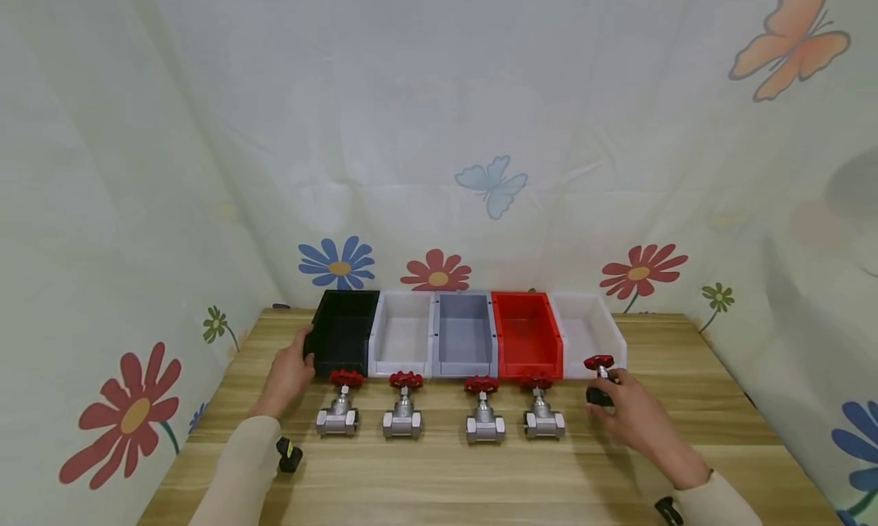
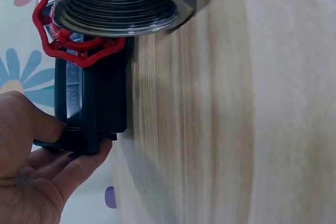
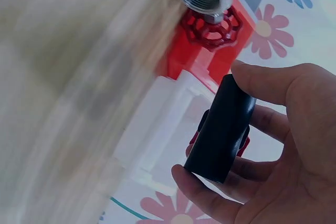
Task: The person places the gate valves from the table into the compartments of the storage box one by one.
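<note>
My left hand (image 1: 284,375) holds the left side wall of the black bin (image 1: 341,344), thumb on one face and fingers on the other, as the left wrist view shows. In my right hand (image 1: 638,418) is a valve with a red handwheel (image 1: 600,361) and a black body (image 3: 220,129), pinched between thumb and fingers. It is raised at the front of the rightmost white bin (image 1: 590,324). Several silver gate valves with red handwheels stand in a row before the bins, among them one valve (image 1: 338,418) near my left hand and another (image 1: 545,419) left of my right hand.
Between the black and rightmost bins, side by side, are a white bin (image 1: 403,343), a grey bin (image 1: 466,343) and a red bin (image 1: 527,343). They stand on a wooden table (image 1: 425,484). A flower-printed curtain (image 1: 411,129) hangs behind and at both sides.
</note>
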`<move>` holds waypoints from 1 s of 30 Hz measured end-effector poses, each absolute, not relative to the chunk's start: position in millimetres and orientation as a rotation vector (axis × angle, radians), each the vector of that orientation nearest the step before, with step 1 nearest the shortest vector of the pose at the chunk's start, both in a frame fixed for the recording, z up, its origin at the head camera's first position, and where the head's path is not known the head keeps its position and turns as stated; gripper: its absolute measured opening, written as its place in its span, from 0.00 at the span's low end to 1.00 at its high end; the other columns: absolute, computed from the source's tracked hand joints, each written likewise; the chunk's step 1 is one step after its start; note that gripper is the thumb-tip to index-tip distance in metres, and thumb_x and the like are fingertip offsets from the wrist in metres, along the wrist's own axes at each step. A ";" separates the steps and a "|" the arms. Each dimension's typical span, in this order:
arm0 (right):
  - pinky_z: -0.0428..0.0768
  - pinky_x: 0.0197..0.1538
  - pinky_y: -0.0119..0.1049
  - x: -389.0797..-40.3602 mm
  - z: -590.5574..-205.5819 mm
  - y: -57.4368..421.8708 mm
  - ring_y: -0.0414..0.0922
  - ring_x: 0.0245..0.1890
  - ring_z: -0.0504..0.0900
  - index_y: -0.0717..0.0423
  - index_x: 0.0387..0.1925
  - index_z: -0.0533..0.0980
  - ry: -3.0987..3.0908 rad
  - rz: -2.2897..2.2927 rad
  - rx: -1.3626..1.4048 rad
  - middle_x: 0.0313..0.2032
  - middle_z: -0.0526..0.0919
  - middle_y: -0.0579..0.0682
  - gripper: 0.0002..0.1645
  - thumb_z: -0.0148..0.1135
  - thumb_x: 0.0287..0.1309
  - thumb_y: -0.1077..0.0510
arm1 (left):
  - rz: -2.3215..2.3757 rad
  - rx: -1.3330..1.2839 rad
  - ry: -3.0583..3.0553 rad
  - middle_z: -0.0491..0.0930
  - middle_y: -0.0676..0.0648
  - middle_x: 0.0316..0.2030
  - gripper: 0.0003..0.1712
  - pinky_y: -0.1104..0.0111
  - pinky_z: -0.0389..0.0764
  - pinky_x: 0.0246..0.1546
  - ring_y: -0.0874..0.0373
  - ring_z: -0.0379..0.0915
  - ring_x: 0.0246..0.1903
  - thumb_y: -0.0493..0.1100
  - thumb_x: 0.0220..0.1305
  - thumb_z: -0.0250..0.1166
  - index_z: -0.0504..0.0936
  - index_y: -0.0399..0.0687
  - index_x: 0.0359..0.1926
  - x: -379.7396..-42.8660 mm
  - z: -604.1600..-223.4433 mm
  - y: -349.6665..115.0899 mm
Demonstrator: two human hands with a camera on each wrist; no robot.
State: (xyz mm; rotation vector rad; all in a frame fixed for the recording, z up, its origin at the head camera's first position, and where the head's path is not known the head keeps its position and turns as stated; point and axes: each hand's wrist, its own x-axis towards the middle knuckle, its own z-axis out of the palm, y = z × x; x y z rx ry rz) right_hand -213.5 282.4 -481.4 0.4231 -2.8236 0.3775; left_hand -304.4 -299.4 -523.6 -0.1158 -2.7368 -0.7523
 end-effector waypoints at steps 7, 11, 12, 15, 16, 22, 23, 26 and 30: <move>0.81 0.41 0.56 -219.1 -474.1 285.5 0.59 0.39 0.83 0.52 0.42 0.83 -2.757 0.352 0.463 0.46 0.80 0.64 0.18 0.76 0.47 0.53 | -0.754 -0.124 -2.736 0.82 0.25 0.34 0.33 0.44 0.77 0.38 0.37 0.80 0.31 0.32 0.64 0.56 0.61 0.36 0.70 -305.6 -524.7 -300.3; 0.81 0.41 0.57 -220.6 -469.3 285.7 0.60 0.41 0.83 0.52 0.42 0.82 -2.752 0.341 0.476 0.48 0.80 0.66 0.19 0.76 0.47 0.52 | -0.757 -0.120 -2.741 0.82 0.25 0.34 0.33 0.45 0.77 0.38 0.37 0.80 0.31 0.32 0.64 0.56 0.60 0.36 0.70 -305.6 -524.7 -300.3; 0.82 0.41 0.57 -221.2 -467.8 285.8 0.60 0.41 0.83 0.52 0.43 0.82 -2.754 0.342 0.476 0.48 0.79 0.66 0.19 0.75 0.48 0.52 | -0.759 -0.119 -2.740 0.82 0.25 0.34 0.33 0.44 0.77 0.39 0.36 0.80 0.32 0.32 0.64 0.56 0.60 0.36 0.70 -305.7 -524.7 -300.2; 0.82 0.43 0.57 -223.3 -462.4 286.1 0.60 0.42 0.83 0.54 0.44 0.82 -2.752 0.336 0.472 0.49 0.79 0.66 0.20 0.75 0.49 0.52 | -0.768 -0.113 -2.733 0.81 0.23 0.38 0.33 0.43 0.77 0.41 0.32 0.80 0.37 0.32 0.64 0.56 0.60 0.36 0.70 -305.4 -523.9 -299.6; 0.82 0.43 0.57 -224.3 -460.7 286.4 0.61 0.42 0.82 0.54 0.44 0.82 -2.744 0.335 0.477 0.49 0.79 0.66 0.20 0.75 0.48 0.52 | -0.770 -0.111 -2.731 0.81 0.22 0.39 0.33 0.42 0.77 0.42 0.31 0.80 0.38 0.32 0.64 0.56 0.60 0.36 0.70 -305.5 -523.7 -299.6; 0.82 0.45 0.57 -229.3 -452.2 288.0 0.61 0.44 0.82 0.56 0.44 0.82 -2.696 0.333 0.495 0.49 0.79 0.66 0.21 0.76 0.48 0.53 | -0.776 -0.103 -2.749 0.80 0.22 0.40 0.33 0.42 0.76 0.42 0.31 0.79 0.39 0.32 0.65 0.55 0.59 0.37 0.71 -306.0 -523.5 -300.5; 0.82 0.45 0.57 -229.9 -451.3 288.3 0.61 0.44 0.82 0.56 0.44 0.82 -2.700 0.338 0.489 0.49 0.79 0.66 0.21 0.75 0.49 0.52 | -0.777 -0.102 -2.752 0.80 0.22 0.40 0.33 0.42 0.76 0.42 0.31 0.79 0.39 0.32 0.65 0.55 0.59 0.37 0.71 -305.9 -523.6 -300.4; 0.82 0.45 0.57 -232.0 -448.5 289.0 0.61 0.45 0.82 0.55 0.46 0.82 -2.727 0.361 0.470 0.50 0.79 0.66 0.21 0.75 0.50 0.51 | -0.782 -0.095 -2.756 0.80 0.22 0.41 0.33 0.42 0.76 0.43 0.31 0.79 0.40 0.32 0.65 0.56 0.59 0.38 0.71 -306.5 -524.6 -301.1; 0.81 0.45 0.58 -235.7 -444.9 289.9 0.61 0.44 0.82 0.54 0.47 0.81 -2.751 0.377 0.436 0.51 0.78 0.65 0.22 0.74 0.51 0.51 | -0.782 -0.087 -2.760 0.80 0.22 0.43 0.33 0.42 0.75 0.44 0.30 0.79 0.41 0.32 0.65 0.56 0.59 0.38 0.71 -306.9 -524.7 -301.6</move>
